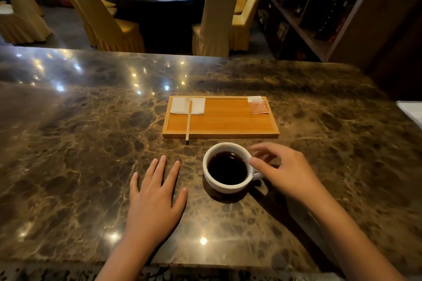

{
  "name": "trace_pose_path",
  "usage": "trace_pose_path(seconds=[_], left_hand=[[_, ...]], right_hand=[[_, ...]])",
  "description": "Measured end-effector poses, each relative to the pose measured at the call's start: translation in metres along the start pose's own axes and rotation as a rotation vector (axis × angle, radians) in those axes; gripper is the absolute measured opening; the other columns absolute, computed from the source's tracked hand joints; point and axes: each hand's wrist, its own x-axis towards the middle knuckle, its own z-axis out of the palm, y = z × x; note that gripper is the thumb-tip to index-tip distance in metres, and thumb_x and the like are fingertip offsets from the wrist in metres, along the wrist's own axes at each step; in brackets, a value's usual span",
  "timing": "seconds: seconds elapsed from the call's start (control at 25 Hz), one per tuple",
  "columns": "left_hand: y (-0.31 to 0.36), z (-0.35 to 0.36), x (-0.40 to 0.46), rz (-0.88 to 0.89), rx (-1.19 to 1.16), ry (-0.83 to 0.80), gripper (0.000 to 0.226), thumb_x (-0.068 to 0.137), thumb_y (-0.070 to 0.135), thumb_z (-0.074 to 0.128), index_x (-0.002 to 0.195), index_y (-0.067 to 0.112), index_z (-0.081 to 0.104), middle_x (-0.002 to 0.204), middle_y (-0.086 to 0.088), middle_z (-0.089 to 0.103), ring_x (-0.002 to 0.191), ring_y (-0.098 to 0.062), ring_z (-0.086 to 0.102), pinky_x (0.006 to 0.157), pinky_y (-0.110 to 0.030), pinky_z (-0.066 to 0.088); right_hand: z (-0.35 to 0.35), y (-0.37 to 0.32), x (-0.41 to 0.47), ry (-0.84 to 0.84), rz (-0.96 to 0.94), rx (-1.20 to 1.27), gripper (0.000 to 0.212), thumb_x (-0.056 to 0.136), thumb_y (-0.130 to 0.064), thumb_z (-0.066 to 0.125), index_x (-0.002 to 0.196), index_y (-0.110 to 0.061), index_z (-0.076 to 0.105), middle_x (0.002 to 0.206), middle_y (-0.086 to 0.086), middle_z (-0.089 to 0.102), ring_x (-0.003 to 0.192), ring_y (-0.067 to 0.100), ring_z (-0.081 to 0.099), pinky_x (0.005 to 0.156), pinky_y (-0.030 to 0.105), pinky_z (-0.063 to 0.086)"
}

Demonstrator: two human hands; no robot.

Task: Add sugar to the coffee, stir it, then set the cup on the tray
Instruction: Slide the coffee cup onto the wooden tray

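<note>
Cup near tray edge; right hand alongside

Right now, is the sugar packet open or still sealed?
Looks torn open: the sugar packet lies flat in the tray's far right corner, its white top strip apparently detached. Whether it is empty, cannot tell.

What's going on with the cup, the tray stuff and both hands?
White ceramic cup: upright on marble counter, full of black coffee.
Wooden tray: holds no cup.
Wooden stir stick: across white napkin, overhanging tray edge.
Sugar packet: on tray's corner.
Left hand: flat on counter.
Right hand: open, at cup's handle.
</note>
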Motion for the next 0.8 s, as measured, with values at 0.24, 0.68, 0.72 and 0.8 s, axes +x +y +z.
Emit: trace_pose_path(seconds=[0.24,0.68,0.72,0.8], left_hand=[[-0.001,0.000,0.001,0.007,0.019,-0.016,0.064,0.082,0.057,0.015,0.139,0.029,0.022,0.148,-0.005,0.016,0.134,-0.017,0.005,0.106,-0.052,0.002],[-0.001,0.001,0.000,0.018,0.022,-0.005,0.064,0.082,0.056,0.016,0.139,0.028,0.023,0.147,-0.007,0.019,0.134,-0.018,0.006,0.105,-0.053,0.004],[-0.001,0.001,0.000,0.017,0.024,-0.008,0.064,0.082,0.056,0.016,0.139,0.028,0.023,0.148,-0.006,0.018,0.134,-0.017,0.006,0.105,-0.053,0.003],[-0.001,0.001,0.001,0.017,0.028,-0.009,0.064,0.082,0.056,0.015,0.139,0.028,0.021,0.148,-0.006,0.017,0.134,-0.017,0.005,0.106,-0.053,0.002]], right_hand=[[0.011,-0.001,-0.008,-0.002,0.110,-0.011,0.021,0.079,-0.039,0.064,0.098,-0.031,0.066,0.086,-0.008,0.068,0.082,0.010,0.063,0.075,0.035,0.054],[0.012,-0.008,0.002,-0.001,0.217,0.202,0.010,0.077,-0.012,0.070,0.085,-0.016,0.073,0.063,0.003,0.067,0.059,0.011,0.065,0.058,0.025,0.055],[0.012,-0.008,0.003,0.000,0.218,0.204,0.010,0.076,-0.010,0.070,0.085,-0.015,0.073,0.063,0.005,0.067,0.059,0.011,0.064,0.058,0.025,0.054],[0.011,-0.008,0.006,-0.006,0.211,0.194,0.010,0.075,-0.009,0.070,0.083,-0.014,0.073,0.065,0.009,0.069,0.061,0.015,0.065,0.061,0.028,0.057]])
